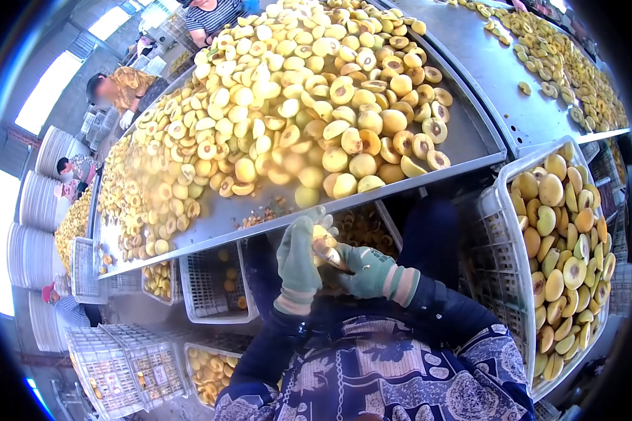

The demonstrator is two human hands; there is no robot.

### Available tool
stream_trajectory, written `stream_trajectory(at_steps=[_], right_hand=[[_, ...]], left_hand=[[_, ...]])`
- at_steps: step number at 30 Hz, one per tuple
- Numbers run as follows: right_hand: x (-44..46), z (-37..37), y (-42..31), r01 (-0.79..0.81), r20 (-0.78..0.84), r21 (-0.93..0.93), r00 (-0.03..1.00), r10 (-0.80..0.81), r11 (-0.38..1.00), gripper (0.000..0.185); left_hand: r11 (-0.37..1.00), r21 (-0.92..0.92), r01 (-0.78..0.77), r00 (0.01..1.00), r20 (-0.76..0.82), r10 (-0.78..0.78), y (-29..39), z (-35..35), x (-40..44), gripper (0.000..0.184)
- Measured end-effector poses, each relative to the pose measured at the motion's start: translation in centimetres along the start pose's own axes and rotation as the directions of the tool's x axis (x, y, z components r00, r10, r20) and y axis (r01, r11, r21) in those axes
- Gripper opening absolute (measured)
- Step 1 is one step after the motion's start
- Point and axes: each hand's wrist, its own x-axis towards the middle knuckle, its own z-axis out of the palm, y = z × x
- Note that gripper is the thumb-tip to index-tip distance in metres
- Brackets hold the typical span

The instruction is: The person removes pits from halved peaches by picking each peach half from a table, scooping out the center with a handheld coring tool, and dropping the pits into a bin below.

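My left hand (299,258), in a grey-green work glove with a pale cuff, is closed around a piece of yellow peach (324,243) close to my body. My right hand (372,272), gloved the same way, grips a slim tool (338,259) whose end meets the fruit; its exact kind is hard to make out. Just beyond both hands runs the metal rim of a sorting table (288,226). Heaped on it are many halved yellow peaches (274,105), some showing brown pit hollows. Small brown scraps (263,214) lie near the rim.
A white crate (505,210) full of peach halves stands at my right. Under the table's left part sits another crate (218,319) with a few pieces inside. More crates (130,365) stand lower left. Co-workers (123,88) are along the left side. A second metal table (484,63) adjoins.
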Motion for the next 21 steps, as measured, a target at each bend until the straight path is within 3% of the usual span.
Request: stream_trajectory(at_steps=[2, 5, 7, 8, 11, 12, 16, 19, 21], right_hand=[[-0.5, -0.5, -1.1, -0.177, 0.131, 0.309, 0.981, 0.142, 0.935, 0.024], [0.0, -1.0, 0.1, -0.273, 0.272, 0.405, 0.947, 0.17, 0.873, 0.021], [0.4, 0.5, 1.0, -0.101, 0.105, 0.257, 0.992, 0.077, 0.961, 0.018], [0.5, 1.0, 1.2, -0.021, 0.027, 0.168, 1.0, 0.017, 0.985, 0.017], [0.4, 1.1, 0.6, -0.315, 0.215, 0.39, 0.945, 0.248, 0.865, 0.014], [-0.1, 0.8, 0.6, -0.323, 0.306, 0.523, 0.935, 0.18, 0.789, 0.015], [-0.1, 0.3, 0.4, -0.362, 0.415, 0.641, 0.905, 0.091, 0.677, 0.019], [0.6, 0.2, 2.7, -0.488, 0.579, 0.752, 0.81, -0.089, 0.444, 0.024], [0.9, 1.6, 3.7, -0.514, 0.561, 0.827, 0.778, -0.283, 0.227, 0.026]], left_hand=[[0.996, -0.023, 0.082, 0.993, 0.091, -0.08, 0.7, -0.1, 0.3, 0.042], [0.963, -0.15, 0.222, 0.956, 0.229, -0.184, 0.6, -1.4, 0.8, 0.045], [0.958, -0.165, 0.237, 0.951, 0.24, -0.194, 0.2, -2.0, 0.7, 0.044], [0.981, -0.137, 0.136, 0.979, 0.169, -0.112, -0.3, -1.7, 0.6, 0.043], [0.98, -0.132, 0.151, 0.985, 0.105, -0.138, -0.6, -1.9, 0.1, 0.039], [0.983, -0.129, 0.133, 0.989, 0.084, -0.122, -0.6, -1.9, -0.1, 0.037], [0.992, -0.121, 0.034, 0.999, -0.006, -0.035, -1.3, -1.2, 0.2, 0.032], [0.992, -0.107, -0.059, 0.998, -0.018, 0.057, -1.9, -0.7, 0.0, 0.028], [0.987, -0.161, -0.024, 0.999, -0.047, 0.016, -1.5, 0.0, 0.1, 0.024]])
